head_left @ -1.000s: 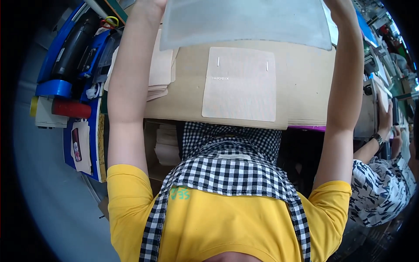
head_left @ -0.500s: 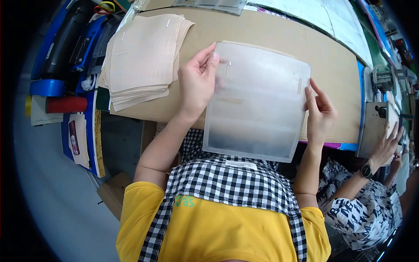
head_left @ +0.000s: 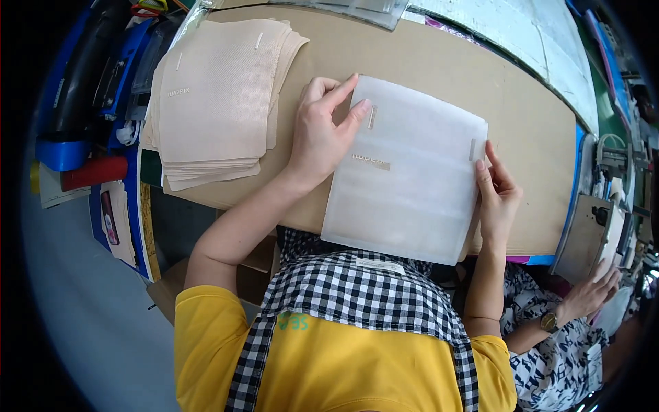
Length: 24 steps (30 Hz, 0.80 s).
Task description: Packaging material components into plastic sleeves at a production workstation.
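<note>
A translucent, roughly square plastic sheet (head_left: 405, 199) with small slots cut in it lies tilted over the table's near edge. A sliver of beige material shows along its right side, and the rest beneath is blurred by the plastic. My left hand (head_left: 322, 130) pinches its upper left corner between thumb and fingers. At the right edge, my right hand (head_left: 500, 196) grips the sheet, thumb on top. To the left of my left hand stands a stack of beige leather-like pieces (head_left: 216, 96), the top one with two slots and embossed lettering.
A brown board (head_left: 528, 137) covers the table. At the left are a black cylinder (head_left: 86, 62), a red roll (head_left: 93, 173) and a phone (head_left: 108, 216). On the right, a co-worker's hand (head_left: 594, 292) with a watch is near a metal machine (head_left: 583, 226).
The plastic sheet has come down flatter against the table edge, its slots now clearer. My left hand has shifted slightly right and down its corner; the co-worker's hand has lowered.
</note>
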Motion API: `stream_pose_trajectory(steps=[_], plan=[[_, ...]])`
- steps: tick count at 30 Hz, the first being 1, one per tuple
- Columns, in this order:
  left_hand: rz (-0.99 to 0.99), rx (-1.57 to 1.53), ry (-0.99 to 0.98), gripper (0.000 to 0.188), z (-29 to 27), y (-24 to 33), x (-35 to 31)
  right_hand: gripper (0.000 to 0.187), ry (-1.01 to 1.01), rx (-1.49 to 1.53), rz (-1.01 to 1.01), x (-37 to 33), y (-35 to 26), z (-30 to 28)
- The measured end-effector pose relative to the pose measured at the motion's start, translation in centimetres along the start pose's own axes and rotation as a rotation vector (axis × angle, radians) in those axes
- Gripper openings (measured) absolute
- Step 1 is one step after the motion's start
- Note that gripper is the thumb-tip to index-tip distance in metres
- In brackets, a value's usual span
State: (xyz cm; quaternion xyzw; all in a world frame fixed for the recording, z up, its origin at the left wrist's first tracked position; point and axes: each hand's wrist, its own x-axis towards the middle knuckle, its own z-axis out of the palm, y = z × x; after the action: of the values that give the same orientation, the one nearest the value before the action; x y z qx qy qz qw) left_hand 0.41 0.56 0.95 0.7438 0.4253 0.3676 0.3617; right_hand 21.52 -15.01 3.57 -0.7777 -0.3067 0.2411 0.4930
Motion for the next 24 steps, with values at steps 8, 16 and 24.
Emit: stream_pose_trajectory(steps=[8, 16, 24], plan=[[-0.019, 0.042, 0.024, 0.034, 0.9, -0.7, 0.0, 0.037, -0.023, -0.067, 0.017, 0.6, 0.1, 0.4], [-0.043, 0.052, 0.030, 0.033, 1.0, -0.7, 0.1, 0.037, -0.028, -0.083, 0.039, 0.8, 0.2, 0.8], [-0.005, 0.101, 0.048, 0.031, 1.1, -0.7, 0.1, 0.037, -0.016, -0.096, 0.021, 1.0, 0.4, 0.9]])
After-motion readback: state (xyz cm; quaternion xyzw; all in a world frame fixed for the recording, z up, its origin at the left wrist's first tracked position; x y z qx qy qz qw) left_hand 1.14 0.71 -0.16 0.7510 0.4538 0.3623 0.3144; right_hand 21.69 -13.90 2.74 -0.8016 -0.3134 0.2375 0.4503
